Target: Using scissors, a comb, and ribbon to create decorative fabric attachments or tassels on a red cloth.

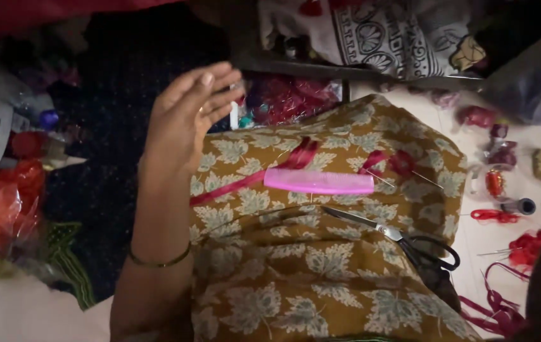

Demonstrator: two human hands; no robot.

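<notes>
**A:** Pink plastic comb [319,182] was lying flat across the lap, on that mustard cloth with the pale leaf print [296,278]. Teeth pointed toward 6 o'clock. Anyone catch what the left hand [188,114] was doing?

**B:** Yeah, it was raised at about 10 o'clock from the comb, well apart from it, fingers loosely spread and a bit curled, palm turned toward the comb. It held nothing. Thin gold bangle [159,259] on the wrist too.

**A:** And the right hand?

**B:** Wasn't in the shot at all, so can't say.

**A:** Stuff around the comb?

**B:** Scissors with black handles [397,237] sat at 5 o'clock from it, near but not touching, blades pointing back toward 10 o'clock. Red ribbon [258,177] ran under the comb's left end, out toward 8 o'clock. More red ribbon bits and a small thread spool [524,206] lay on the floor out at 3 o'clock.
</notes>
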